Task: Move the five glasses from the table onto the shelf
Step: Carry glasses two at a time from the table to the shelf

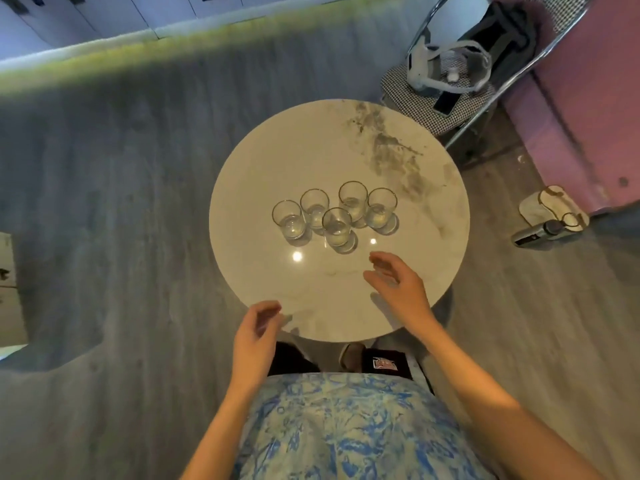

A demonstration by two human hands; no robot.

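Five glasses (336, 221) stand upright, clustered at the round counter's (311, 150) centre, with the left hand (254, 337) at its 7 o'clock rim and the right hand (398, 285) at 5 o'clock, both hands' fingers (379, 261) loosely spread, holding nothing.

left hand (254, 336) low and near the body, fingers loosely curled, holding nothing; right hand (401, 285) reached further forward, fingers spread and relaxed, palm turned inward, empty; both forearms bare, angled inward
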